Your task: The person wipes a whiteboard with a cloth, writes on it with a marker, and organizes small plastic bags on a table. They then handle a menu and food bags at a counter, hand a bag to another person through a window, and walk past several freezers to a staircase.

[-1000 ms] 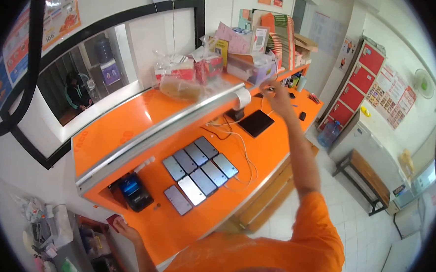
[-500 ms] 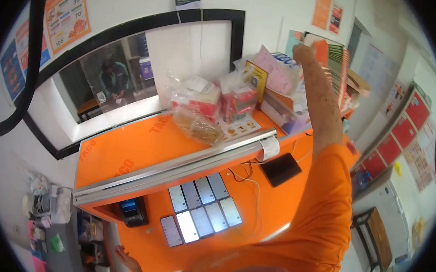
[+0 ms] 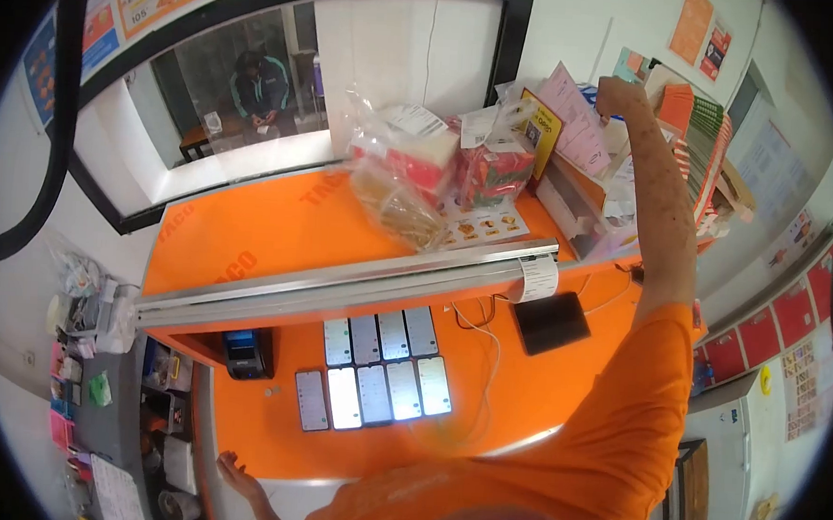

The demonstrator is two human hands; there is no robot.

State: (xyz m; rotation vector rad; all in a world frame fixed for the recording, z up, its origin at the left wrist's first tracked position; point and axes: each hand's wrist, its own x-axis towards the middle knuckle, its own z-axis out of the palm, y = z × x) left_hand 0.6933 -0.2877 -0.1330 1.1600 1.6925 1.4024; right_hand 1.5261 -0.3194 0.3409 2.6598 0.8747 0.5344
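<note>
My right arm stretches over the counter's upper shelf. At its end, my right hand is curled above a box packed with papers and packaging, among them a pink sheet and a blue-and-white packet partly covered by the hand. What the fingers hold, if anything, is hidden. Beside the hand on the right stand striped orange and green paper packages. Low at the left, near the counter's front edge, my left hand hangs with its fingers apart and holds nothing.
Several lit phones lie in two rows on the orange counter. A black tablet and a card terminal flank them. Plastic-bagged goods and a yellow sign occupy the shelf. Someone sits beyond the window.
The view has turned, shifting the shelf and box slightly. My right hand has moved from beside the striped packages toward the blue-and-white packet. My left hand stays low and empty.
</note>
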